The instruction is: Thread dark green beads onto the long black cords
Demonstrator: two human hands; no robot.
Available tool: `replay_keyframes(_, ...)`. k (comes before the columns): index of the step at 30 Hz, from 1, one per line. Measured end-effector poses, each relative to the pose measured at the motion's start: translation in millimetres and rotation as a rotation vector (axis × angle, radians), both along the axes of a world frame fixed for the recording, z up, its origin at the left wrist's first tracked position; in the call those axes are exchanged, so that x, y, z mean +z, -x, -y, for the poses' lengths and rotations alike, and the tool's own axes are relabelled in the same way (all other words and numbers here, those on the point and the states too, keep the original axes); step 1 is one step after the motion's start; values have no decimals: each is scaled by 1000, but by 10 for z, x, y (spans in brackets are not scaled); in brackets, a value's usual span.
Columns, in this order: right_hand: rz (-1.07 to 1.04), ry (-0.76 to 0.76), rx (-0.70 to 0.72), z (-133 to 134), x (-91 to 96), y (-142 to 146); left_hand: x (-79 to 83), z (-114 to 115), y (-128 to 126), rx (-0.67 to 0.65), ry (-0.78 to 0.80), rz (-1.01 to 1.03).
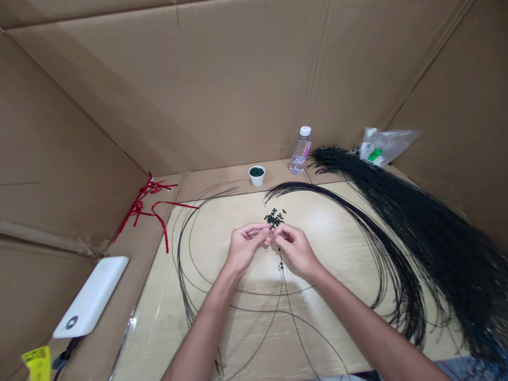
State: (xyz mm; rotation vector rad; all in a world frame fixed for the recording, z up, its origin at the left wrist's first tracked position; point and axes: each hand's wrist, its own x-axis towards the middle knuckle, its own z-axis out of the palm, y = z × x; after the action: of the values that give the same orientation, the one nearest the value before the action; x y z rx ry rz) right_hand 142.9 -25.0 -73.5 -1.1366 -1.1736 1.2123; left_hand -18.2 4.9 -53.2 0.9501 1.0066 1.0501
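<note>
My left hand (248,244) and my right hand (296,248) meet fingertip to fingertip above the board, both in a pinch. A thin black cord (281,286) runs up to my right fingers, with a few small dark beads (281,266) threaded on it. What my left fingertips pinch is too small to make out. Just beyond the hands lies a loose pile of dark green beads (273,217). Farther back stands a small white cup (257,180) filled with similar beads.
A clear bottle (300,153) stands at the back. Black cord bundles (397,211) fill the right side, near a plastic bag (383,148). Loose cords (180,264) curve on the left, by red ribbons (159,222) and a white power bank (91,296). Cardboard walls (218,79) surround the pale board.
</note>
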Motion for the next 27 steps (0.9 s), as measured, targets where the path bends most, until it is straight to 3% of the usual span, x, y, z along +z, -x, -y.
replay_keyframes(27, 7, 9, -29, -4, -41, 6, 41, 19, -15, 27, -23, -19)
